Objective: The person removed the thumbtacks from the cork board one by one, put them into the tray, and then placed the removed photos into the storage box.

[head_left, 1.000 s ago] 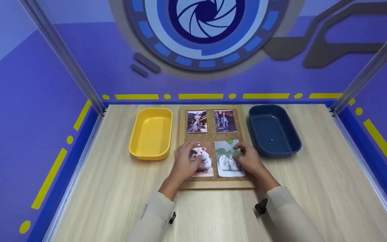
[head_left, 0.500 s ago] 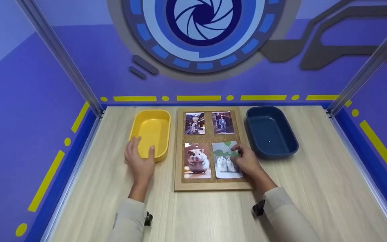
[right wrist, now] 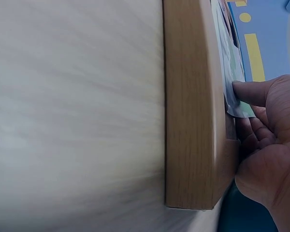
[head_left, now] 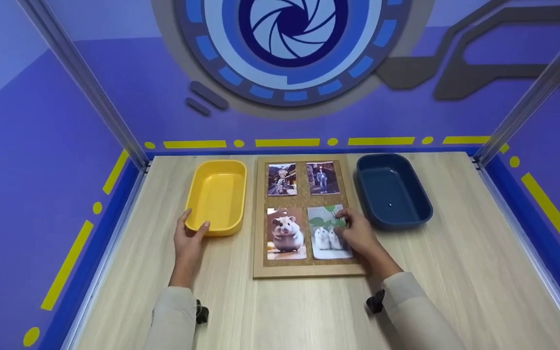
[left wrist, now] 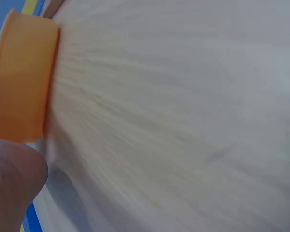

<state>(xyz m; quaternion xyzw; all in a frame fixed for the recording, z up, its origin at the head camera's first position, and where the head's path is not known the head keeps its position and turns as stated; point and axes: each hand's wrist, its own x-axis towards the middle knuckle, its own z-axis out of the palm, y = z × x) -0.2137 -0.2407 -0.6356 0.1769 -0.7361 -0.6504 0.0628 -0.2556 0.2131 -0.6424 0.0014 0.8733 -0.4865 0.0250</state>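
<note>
A corkboard (head_left: 258, 267) with a wooden frame lies mid-table, with a hamster photo (head_left: 286, 238) at its lower left and a photo of two white hamsters under green leaves (head_left: 326, 238) at its lower right. My right hand (head_left: 359, 235) pinches the right edge of the two-hamster photo. In the right wrist view, the thumb (right wrist: 253, 92) lies on this photo, and its lower edge stands off the board. My left hand (head_left: 188, 245) rests around the near-left corner of a yellow tray (head_left: 221, 226), thumb by the near rim. Its other fingertips are partly hidden.
Two smaller photos, a costumed person (head_left: 282, 180) and a person in blue (head_left: 323, 179), sit on the board's upper half. A dark blue tray (head_left: 428, 209) stands right of the board. Walls enclose the table's back and sides.
My left hand has left the hamster photo and moved left to the yellow tray, then back to its near-left corner. My right hand has stayed at the two-hamster photo.
</note>
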